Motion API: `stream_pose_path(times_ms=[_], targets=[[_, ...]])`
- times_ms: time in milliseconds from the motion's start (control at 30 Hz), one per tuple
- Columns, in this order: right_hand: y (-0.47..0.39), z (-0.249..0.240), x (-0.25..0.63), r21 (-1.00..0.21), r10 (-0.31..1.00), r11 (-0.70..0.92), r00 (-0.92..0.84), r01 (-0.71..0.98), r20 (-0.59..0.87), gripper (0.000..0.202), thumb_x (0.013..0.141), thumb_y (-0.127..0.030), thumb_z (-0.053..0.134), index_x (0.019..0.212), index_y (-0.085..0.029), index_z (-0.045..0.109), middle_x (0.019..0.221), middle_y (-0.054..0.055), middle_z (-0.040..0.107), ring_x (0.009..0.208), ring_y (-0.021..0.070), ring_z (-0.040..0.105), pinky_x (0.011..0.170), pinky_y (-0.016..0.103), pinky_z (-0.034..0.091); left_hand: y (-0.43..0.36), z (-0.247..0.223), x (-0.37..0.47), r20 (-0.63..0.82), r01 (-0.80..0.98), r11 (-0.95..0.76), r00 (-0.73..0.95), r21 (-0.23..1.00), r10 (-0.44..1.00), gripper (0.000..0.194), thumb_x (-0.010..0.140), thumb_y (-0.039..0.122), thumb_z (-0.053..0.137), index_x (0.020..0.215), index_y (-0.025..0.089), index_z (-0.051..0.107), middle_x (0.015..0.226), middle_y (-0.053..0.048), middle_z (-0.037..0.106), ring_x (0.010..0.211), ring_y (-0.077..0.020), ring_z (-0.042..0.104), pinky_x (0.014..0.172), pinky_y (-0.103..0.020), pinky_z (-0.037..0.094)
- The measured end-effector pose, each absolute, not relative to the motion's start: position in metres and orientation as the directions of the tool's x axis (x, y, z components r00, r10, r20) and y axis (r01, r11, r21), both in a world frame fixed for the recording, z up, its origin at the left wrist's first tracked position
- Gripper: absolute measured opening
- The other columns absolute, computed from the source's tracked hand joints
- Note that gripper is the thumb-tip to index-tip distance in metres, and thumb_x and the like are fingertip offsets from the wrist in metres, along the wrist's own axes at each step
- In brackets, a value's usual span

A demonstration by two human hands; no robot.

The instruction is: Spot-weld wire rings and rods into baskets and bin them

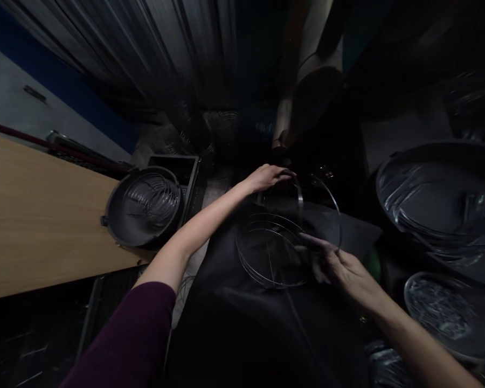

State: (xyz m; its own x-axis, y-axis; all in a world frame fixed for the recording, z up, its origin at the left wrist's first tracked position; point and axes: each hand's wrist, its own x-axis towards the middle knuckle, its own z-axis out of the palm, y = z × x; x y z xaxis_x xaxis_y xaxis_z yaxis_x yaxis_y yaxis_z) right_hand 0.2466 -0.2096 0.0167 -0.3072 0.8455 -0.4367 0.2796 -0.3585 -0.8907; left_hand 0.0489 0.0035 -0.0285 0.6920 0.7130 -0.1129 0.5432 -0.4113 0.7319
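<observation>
My left hand (269, 177) reaches forward to a dark machine, its fingers curled down and partly lost in shadow. Just beside those fingertips a bright curved metal strip (299, 193) hangs, blurred; what the fingers grip is unclear. Lower and to the right, my right hand (335, 264) is closed on thin wire rings (281, 285), which spread leftward over a black apron or cloth (234, 334). Another wire arc (338, 213) rises from behind that hand toward the machine. The right fingertips are smeared by motion.
At left, a black round tub (117, 221) holding coiled wire rings stands by a wooden board (44, 215) and dark crate (194, 167). At right are a large dark basin (440, 145) with wire pieces and a smaller bowl (480, 337) of small metal parts. A pipe-like machine part (283, 121) hangs ahead.
</observation>
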Motion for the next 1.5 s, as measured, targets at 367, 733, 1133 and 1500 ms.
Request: stream_pose_path(times_ms=[367, 733, 1133, 1500], targets=[[-0.179, 0.038, 0.217, -0.868, 0.699, -0.462, -0.528, 0.182, -0.483, 0.044, 0.073, -0.058, 0.066, 0.084, -0.015, 0.067, 0.082, 0.007, 0.064, 0.066, 0.0152, 0.058, 0.055, 0.026, 0.048, -0.102, 0.021, 0.001, 0.027, 0.623, -0.532, 0.634, 0.573, 0.773, 0.062, 0.093, 0.034, 0.044, 0.148, 0.016, 0.022, 0.127, -0.015, 0.054, 0.115, -0.0253, 0.051, 0.097, -0.038, 0.04], [-0.169, 0.036, 0.206, -0.891, 0.878, -0.453, -0.179, -0.008, -0.445, 0.045, 0.061, -0.055, 0.078, 0.078, -0.016, 0.062, 0.07, 0.004, 0.063, 0.051, 0.0107, 0.053, 0.048, 0.025, 0.045, -0.209, -0.073, -0.012, 0.139, 0.671, -0.696, 0.687, 0.254, 0.713, 0.055, 0.079, 0.032, 0.059, 0.133, 0.035, 0.048, 0.114, -0.008, 0.052, 0.096, -0.0252, 0.047, 0.097, -0.049, 0.032], [-0.106, 0.029, 0.182, -0.912, 0.945, -0.321, -0.028, -0.256, -0.325, 0.048, 0.057, -0.048, 0.083, 0.079, -0.019, 0.052, 0.059, -0.006, 0.048, 0.042, 0.0031, 0.031, 0.036, 0.017, 0.021, -0.134, -0.038, 0.005, 0.47, 0.52, -0.669, 0.477, 0.53, 0.743, 0.076, 0.07, 0.041, 0.055, 0.137, 0.019, 0.028, 0.104, -0.01, 0.052, 0.092, -0.0263, 0.051, 0.082, -0.042, 0.039], [-0.03, 0.063, 0.184, -0.947, 0.976, -0.199, 0.037, -0.251, -0.215, 0.05, 0.055, -0.047, 0.081, 0.078, -0.021, 0.046, 0.053, -0.01, 0.037, 0.039, 0.0018, 0.024, 0.036, 0.016, 0.016, -0.052, -0.026, 0.014, 0.744, 0.402, -0.765, 0.248, 0.503, 0.62, 0.078, 0.062, 0.033, 0.062, 0.13, 0.021, 0.026, 0.109, -0.009, 0.052, 0.098, -0.0253, 0.057, 0.094, -0.049, 0.039]])
